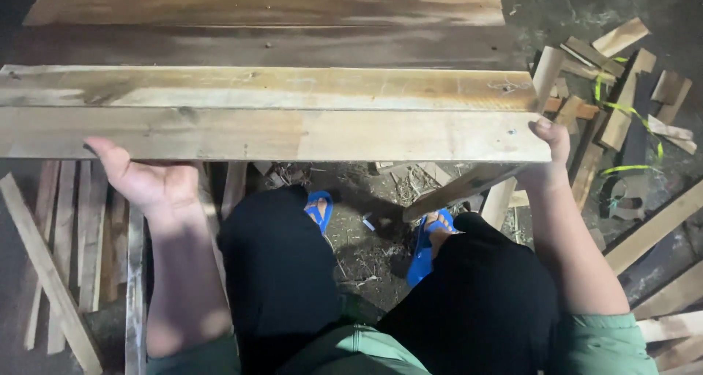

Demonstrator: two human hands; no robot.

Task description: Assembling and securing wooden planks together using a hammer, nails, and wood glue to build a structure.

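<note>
The person held a long pale wooden plank (293,135) crosswise in front of the knees, one hand at each end. The left hand (150,181) gripped the plank's near edge towards its left end: the thumb pressed up on the top face, the palm cupped below, and the other fingers were hidden under the wood. The right hand (548,162) clasped the plank's right end, thumb on top near the corner, the remaining fingers tucked out of sight beneath. A second plank (263,88) lay flush against the held plank's far edge, and darker boards (263,9) stacked beyond that. Below the plank, between the black-trousered legs, blue sandals (425,247) rested on a dirt floor (366,261) littered with chips. To the right of the plank lay a jumbled heap of short wood offcuts (622,89) threaded with a yellow-green strap (630,111). To the plank's lower left, thin wooden slats (66,236) lay side by side on the floor.
</note>
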